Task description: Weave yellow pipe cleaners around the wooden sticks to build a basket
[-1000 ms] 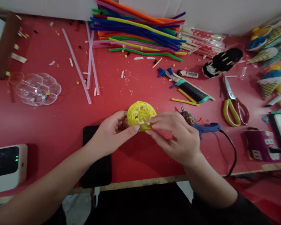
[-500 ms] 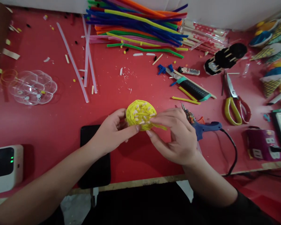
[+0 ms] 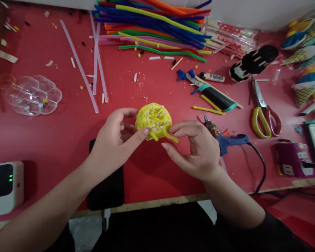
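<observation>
A round yellow woven disc (image 3: pixel 153 120) of pipe cleaners, with white stick ends poking out of it, is held above the red table (image 3: pixel 55 133). My left hand (image 3: pixel 115 140) grips its left and lower edge with thumb and fingers. My right hand (image 3: pixel 196 148) is just right of the disc with fingers spread. Its fingertips are at a loose yellow pipe cleaner tail (image 3: pixel 170 137) that hangs from the disc.
A pile of coloured pipe cleaners (image 3: pixel 157 24) lies at the back, clear glue sticks (image 3: pixel 80 66) to its left. A blue glue gun (image 3: pixel 229 140) with a black cord, yellow-handled scissors (image 3: pixel 262 113), a black-handled tool (image 3: pixel 215 98), a clear flower-shaped tray (image 3: pixel 33 95), a black phone (image 3: pixel 106 185) and a white device (image 3: pixel 5 187) lie around.
The disc and my left hand have shifted slightly up and left. My right hand has drawn back from the disc's face and opened, and a yellow tail now hangs free.
</observation>
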`<action>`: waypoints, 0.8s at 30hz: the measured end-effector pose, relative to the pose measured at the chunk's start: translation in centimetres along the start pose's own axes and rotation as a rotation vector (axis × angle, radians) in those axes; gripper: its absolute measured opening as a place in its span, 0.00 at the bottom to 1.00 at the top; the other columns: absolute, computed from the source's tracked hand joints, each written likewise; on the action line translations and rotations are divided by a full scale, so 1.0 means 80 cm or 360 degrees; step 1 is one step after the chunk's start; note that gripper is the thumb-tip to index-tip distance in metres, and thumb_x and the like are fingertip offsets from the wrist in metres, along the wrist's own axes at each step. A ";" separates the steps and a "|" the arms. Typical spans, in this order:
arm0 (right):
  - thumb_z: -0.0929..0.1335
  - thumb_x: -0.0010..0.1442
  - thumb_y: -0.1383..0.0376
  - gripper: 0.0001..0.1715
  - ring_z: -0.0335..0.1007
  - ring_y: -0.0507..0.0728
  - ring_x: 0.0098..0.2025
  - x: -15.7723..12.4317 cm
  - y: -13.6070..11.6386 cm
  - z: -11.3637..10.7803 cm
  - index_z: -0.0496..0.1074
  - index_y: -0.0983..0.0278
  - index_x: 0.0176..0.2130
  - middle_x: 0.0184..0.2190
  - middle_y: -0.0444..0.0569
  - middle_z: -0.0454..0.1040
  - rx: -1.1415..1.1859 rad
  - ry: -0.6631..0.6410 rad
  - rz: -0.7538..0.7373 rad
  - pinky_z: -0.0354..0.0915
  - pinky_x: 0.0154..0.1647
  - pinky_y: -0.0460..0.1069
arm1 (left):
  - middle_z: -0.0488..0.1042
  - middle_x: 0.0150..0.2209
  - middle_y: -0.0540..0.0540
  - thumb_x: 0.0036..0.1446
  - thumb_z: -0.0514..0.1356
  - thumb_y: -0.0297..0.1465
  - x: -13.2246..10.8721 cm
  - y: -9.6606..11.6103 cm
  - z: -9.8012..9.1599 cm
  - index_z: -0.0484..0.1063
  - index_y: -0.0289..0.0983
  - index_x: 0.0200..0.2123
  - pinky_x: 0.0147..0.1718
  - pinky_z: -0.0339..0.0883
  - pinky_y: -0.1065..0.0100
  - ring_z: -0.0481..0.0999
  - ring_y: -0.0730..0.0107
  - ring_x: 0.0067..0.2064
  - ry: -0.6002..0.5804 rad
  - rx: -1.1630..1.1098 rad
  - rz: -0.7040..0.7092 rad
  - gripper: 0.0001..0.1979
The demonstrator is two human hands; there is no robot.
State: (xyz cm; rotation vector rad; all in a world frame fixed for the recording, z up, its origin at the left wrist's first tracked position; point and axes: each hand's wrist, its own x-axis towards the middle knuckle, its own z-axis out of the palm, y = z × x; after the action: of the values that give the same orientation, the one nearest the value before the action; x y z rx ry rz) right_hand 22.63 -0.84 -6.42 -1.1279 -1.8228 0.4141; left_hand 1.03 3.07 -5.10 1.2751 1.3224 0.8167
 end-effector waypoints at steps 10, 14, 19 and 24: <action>0.74 0.62 0.71 0.12 0.81 0.55 0.43 0.005 -0.004 0.001 0.73 0.64 0.46 0.40 0.50 0.82 -0.0060 -0.0076 -0.0113 0.79 0.46 0.51 | 0.71 0.26 0.56 0.54 0.73 0.39 -0.029 0.012 0.020 0.69 0.37 0.35 0.22 0.79 0.71 0.68 0.80 0.21 -0.0058 -0.0767 -0.0593 0.17; 0.73 0.63 0.72 0.12 0.81 0.54 0.43 0.004 -0.004 0.002 0.74 0.65 0.47 0.39 0.50 0.82 -0.0051 -0.0081 -0.0113 0.79 0.47 0.49 | 0.74 0.24 0.55 0.52 0.74 0.36 -0.035 0.015 0.025 0.74 0.35 0.35 0.23 0.80 0.71 0.68 0.81 0.20 -0.0004 -0.0986 -0.0712 0.15; 0.70 0.65 0.72 0.12 0.82 0.54 0.43 0.004 -0.005 0.003 0.73 0.63 0.48 0.40 0.49 0.83 -0.0045 -0.0095 -0.0091 0.80 0.47 0.49 | 0.75 0.22 0.54 0.52 0.75 0.35 -0.036 0.011 0.029 0.78 0.34 0.31 0.23 0.80 0.71 0.65 0.82 0.19 0.0044 -0.1110 -0.0694 0.13; 0.70 0.64 0.73 0.12 0.82 0.53 0.43 0.004 -0.006 0.004 0.73 0.64 0.48 0.40 0.49 0.83 -0.0025 -0.0112 -0.0097 0.80 0.48 0.48 | 0.77 0.24 0.54 0.51 0.77 0.36 -0.032 0.005 0.030 0.80 0.36 0.29 0.23 0.80 0.73 0.66 0.82 0.20 -0.0024 -0.1178 -0.0672 0.12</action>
State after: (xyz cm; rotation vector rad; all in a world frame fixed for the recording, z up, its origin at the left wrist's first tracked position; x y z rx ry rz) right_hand 22.03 -0.78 -6.12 -1.0774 -1.9198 0.4090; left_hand 3.02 0.21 -4.58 0.4011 1.0655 0.8683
